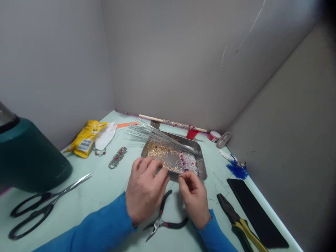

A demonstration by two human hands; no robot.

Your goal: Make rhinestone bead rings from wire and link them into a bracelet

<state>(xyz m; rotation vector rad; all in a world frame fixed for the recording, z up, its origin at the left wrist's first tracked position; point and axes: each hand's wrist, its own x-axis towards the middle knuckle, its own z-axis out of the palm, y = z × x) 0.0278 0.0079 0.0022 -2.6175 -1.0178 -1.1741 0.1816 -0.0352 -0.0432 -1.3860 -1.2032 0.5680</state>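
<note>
My left hand (pixel 147 185) is at the near edge of a metal tray (pixel 202 164), its fingers curled and closed. Whatever they grip is hidden. Right of it, my right hand (pixel 193 196) pinches thumb and forefinger together on something too small to make out. Gold beads (pixel 154 149), clear beads (pixel 191 161) and a few red ones lie in the tray. A bundle of thin silver wires (pixel 168 138) rests across it, sticking out to the back left. Below and between my hands, small pliers (pixel 159 222) with black-and-red handles lie spread on the table.
Scissors (pixel 56 197) and a dark green container (pixel 31 161) stand left, near a beaded band (pixel 118 157) and yellow packet (pixel 88 138). Behind the tray, a bead-wrapped stick (pixel 178 124) rests on cups. Larger pliers (pixel 232 213), a black strip (pixel 256 211) and blue tassels (pixel 237 169) lie right.
</note>
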